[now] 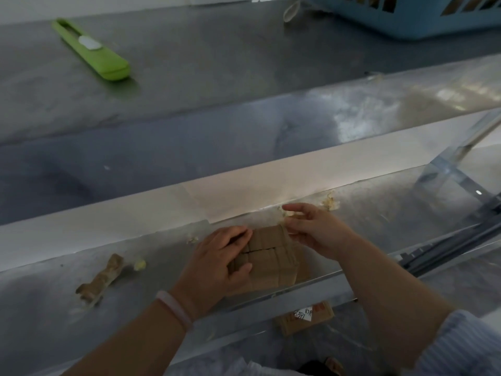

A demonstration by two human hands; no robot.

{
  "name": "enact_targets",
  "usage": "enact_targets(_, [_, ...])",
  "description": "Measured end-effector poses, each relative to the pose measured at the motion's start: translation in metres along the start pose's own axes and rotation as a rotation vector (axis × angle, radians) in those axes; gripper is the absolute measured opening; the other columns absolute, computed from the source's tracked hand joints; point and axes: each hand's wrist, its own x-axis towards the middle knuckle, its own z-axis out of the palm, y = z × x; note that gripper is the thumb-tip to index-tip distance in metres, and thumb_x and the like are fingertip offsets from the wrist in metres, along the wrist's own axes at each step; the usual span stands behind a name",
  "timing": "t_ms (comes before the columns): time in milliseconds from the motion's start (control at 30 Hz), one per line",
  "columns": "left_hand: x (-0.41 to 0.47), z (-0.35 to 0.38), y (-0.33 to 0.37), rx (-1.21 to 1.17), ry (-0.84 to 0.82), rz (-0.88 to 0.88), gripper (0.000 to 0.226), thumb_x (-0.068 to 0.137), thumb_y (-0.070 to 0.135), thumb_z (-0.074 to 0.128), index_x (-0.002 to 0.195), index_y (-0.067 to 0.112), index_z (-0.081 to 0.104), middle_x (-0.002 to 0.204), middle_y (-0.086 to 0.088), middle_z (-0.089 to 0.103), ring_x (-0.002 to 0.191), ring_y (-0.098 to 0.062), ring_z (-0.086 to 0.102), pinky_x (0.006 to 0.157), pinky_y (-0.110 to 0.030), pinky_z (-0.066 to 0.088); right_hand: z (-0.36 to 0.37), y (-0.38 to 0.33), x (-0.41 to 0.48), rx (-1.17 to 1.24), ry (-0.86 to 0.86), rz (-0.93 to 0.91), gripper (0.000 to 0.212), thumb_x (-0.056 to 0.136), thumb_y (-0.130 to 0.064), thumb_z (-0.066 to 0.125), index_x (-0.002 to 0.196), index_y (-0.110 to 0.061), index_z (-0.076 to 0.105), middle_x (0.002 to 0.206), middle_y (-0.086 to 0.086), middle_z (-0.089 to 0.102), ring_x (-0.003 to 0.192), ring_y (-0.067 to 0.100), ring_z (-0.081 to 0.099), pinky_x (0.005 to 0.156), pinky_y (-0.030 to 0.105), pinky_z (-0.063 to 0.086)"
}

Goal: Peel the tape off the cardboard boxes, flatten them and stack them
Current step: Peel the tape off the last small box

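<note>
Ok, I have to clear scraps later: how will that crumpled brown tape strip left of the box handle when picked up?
The tape strip looks twisted and wrinkled, so probably floppy and very light. Being peeled tape, it may cling to fingers or the metal table rather than slide.

Steel bench (189, 77): box (273, 256), cutter (90, 50), tape scrap (100, 279), basket (406, 17)
</note>
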Motion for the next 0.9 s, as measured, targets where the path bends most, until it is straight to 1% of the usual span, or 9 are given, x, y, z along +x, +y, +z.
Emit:
enact_targets(133, [0.002, -0.001, -0.001, -0.004, -0.007, 0.019, 0.058, 0.084, 0.043, 0.053, 0.134, 0.013, 0.053, 0.133, 0.0, 0.051, 0.121, -0.015, 0.046, 0.102, -0.038, 0.041, 0.003, 0.002, 0.0, -0.169, -0.089, 0.151, 0.024, 0.095, -0.011, 0.056, 0.114, 0.001, 0.065, 0.083, 0.008, 0.066, 0.074, 0.016, 0.06, 0.072, 0.029, 0.055])
enact_targets(200, [0.002, -0.001, -0.002, -0.009, -0.015, 0.03, 0.058, 0.085, 0.043, 0.055, 0.134, 0.013, 0.052, 0.133, 0.0, 0.05, 0.121, -0.015, 0.046, 0.103, -0.036, 0.038, -0.001, 0.005, -0.002, -0.097, -0.137, 0.237, 0.023, 0.095, -0.012, 0.057, 0.113, 0.001, 0.063, 0.074, 0.005, 0.06, 0.063, 0.014, 0.053, 0.065, 0.03, 0.055])
enact_targets(333, [0.001, -0.001, -0.003, -0.004, -0.02, 0.024, 0.058, 0.085, 0.043, 0.054, 0.134, 0.014, 0.052, 0.134, 0.0, 0.05, 0.122, -0.014, 0.045, 0.104, -0.033, 0.036, -0.006, 0.009, -0.003, -0.006, -0.139, 0.162, 0.01, 0.092, -0.003, 0.057, 0.1, -0.004, 0.062, 0.07, 0.003, 0.065, 0.057, 0.011, 0.056, 0.061, 0.027, 0.054])
enact_targets(500, [0.001, -0.001, -0.003, -0.009, -0.024, 0.014, 0.057, 0.086, 0.044, 0.053, 0.135, 0.015, 0.051, 0.135, 0.002, 0.049, 0.123, -0.013, 0.044, 0.105, -0.032, 0.034, 0.0, 0.015, -0.002, -0.078, 0.097, 0.001, 0.016, 0.082, 0.0, 0.07, 0.09, -0.008, 0.059, 0.083, 0.008, 0.069, 0.074, 0.017, 0.071, 0.063, 0.032, 0.059])
enact_targets(567, [0.001, -0.001, -0.003, -0.007, -0.023, 0.019, 0.057, 0.086, 0.044, 0.052, 0.135, 0.014, 0.051, 0.135, 0.001, 0.049, 0.123, -0.014, 0.044, 0.105, -0.034, 0.035, -0.003, 0.018, -0.001, -0.237, 0.275, -0.069, 0.024, 0.076, -0.003, 0.078, 0.09, -0.008, 0.059, 0.086, 0.01, 0.068, 0.074, 0.02, 0.072, 0.068, 0.04, 0.061])
enact_targets(633, [0.001, 0.0, -0.004, -0.009, -0.017, 0.026, 0.057, 0.086, 0.043, 0.053, 0.135, 0.014, 0.051, 0.135, 0.001, 0.049, 0.123, -0.014, 0.045, 0.104, -0.035, 0.036, -0.009, 0.018, -0.004, -0.389, 0.443, -0.111, 0.028, 0.074, -0.013, 0.083, 0.091, -0.012, 0.061, 0.085, 0.006, 0.07, 0.072, 0.018, 0.073, 0.069, 0.038, 0.061])
enact_targets(733, [0.001, 0.0, -0.004, -0.025, -0.009, 0.022, 0.057, 0.086, 0.043, 0.053, 0.135, 0.015, 0.051, 0.136, 0.002, 0.048, 0.124, -0.014, 0.045, 0.103, -0.037, 0.039, -0.019, 0.01, -0.011, -0.527, 0.531, -0.181, 0.014, 0.086, -0.027, 0.072, 0.097, -0.02, 0.069, 0.09, -0.005, 0.072, 0.075, 0.012, 0.071, 0.071, 0.028, 0.06])
enact_targets(833, [0.001, 0.0, -0.002, -0.039, -0.006, 0.002, 0.058, 0.085, 0.044, 0.053, 0.136, 0.016, 0.05, 0.136, 0.004, 0.047, 0.125, -0.012, 0.043, 0.104, -0.037, 0.038, -0.026, 0.001, -0.012, -0.737, 0.579, -0.243, 0.024, 0.096, -0.024, 0.057, 0.117, -0.022, 0.069, 0.104, -0.007, 0.07, 0.086, 0.014, 0.068, 0.078, 0.025, 0.054])
enact_targets(900, [0.0, 0.0, -0.001, -0.029, 0.005, -0.009, 0.059, 0.085, 0.046, 0.052, 0.136, 0.017, 0.049, 0.136, 0.005, 0.046, 0.127, -0.011, 0.041, 0.106, -0.037, 0.036, -0.029, -0.004, -0.012, -0.741, 0.604, -0.253, 0.028, 0.094, -0.021, 0.058, 0.12, -0.024, 0.067, 0.104, -0.008, 0.069, 0.086, 0.014, 0.067, 0.077, 0.024, 0.052])
